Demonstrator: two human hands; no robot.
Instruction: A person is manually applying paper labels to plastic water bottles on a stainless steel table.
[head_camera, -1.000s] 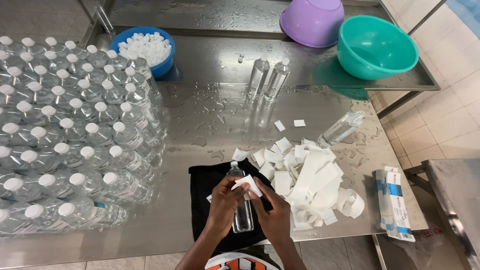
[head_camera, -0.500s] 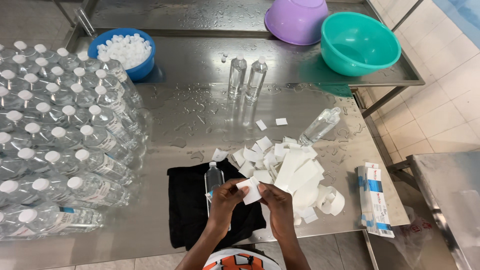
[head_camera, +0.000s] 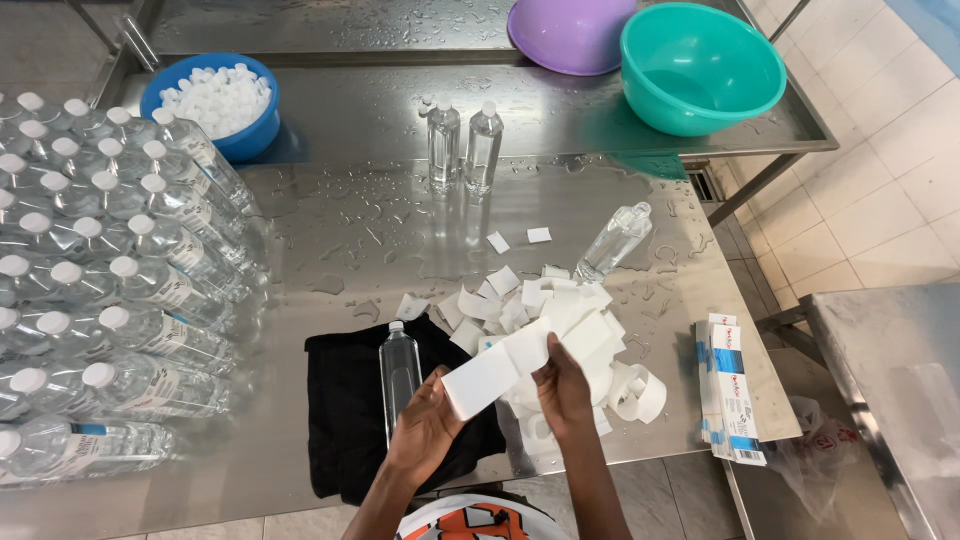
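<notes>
A clear plastic bottle (head_camera: 399, 373) with a white cap lies on a black cloth (head_camera: 350, 420) at the near table edge. My left hand (head_camera: 425, 430) holds the lower end of a white label strip (head_camera: 495, 372) just right of that bottle. My right hand (head_camera: 563, 388) grips the same strip at its other end, over a heap of white backing scraps (head_camera: 545, 310).
Many capped bottles (head_camera: 90, 250) lie stacked at the left. A blue bowl of white caps (head_camera: 215, 100) sits behind them. Two upright bottles (head_camera: 463, 145), a lying bottle (head_camera: 615, 240), a purple bowl (head_camera: 565, 35), a teal bowl (head_camera: 700, 65) and flat label packs (head_camera: 730, 390) occupy the wet steel table (head_camera: 330, 230).
The bottle that both hands gripped a second ago now lies on the black cloth. Both hands have moved onto a white label strip and lifted it.
</notes>
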